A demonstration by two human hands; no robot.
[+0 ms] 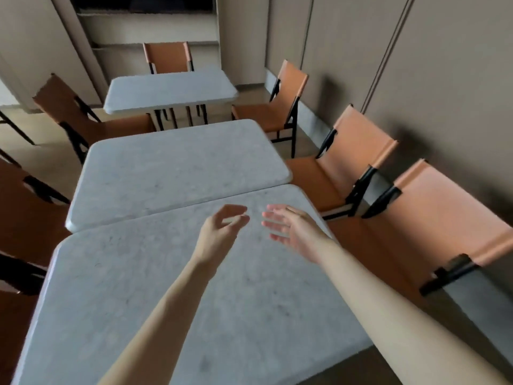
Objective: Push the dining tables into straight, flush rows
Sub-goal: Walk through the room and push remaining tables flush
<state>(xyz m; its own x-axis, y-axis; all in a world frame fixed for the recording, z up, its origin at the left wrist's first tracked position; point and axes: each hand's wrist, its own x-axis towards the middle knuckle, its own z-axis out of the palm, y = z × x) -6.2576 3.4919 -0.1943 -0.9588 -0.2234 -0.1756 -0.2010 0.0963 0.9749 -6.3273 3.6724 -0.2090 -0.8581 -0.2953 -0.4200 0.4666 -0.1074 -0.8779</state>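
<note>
Three grey marble-topped dining tables run away from me. The near table (116, 287) sits edge to edge with the middle table (166, 168), the seam between them running slantwise. The far table (166, 90) stands apart, a gap of floor before it. Both my arms reach out over the near table. My left hand (219, 232) hovers above its far end with fingers loosely curled, holding nothing. My right hand (291, 229) is beside it, fingers straight and spread, also holding nothing. Neither hand clearly touches the tabletop.
Orange chairs with black frames line the right side by the wall (355, 168), (444, 218), (283, 107). More orange chairs stand on the left (69, 115) and one behind the far table (168, 56). A panelled wall (444, 79) runs close on the right.
</note>
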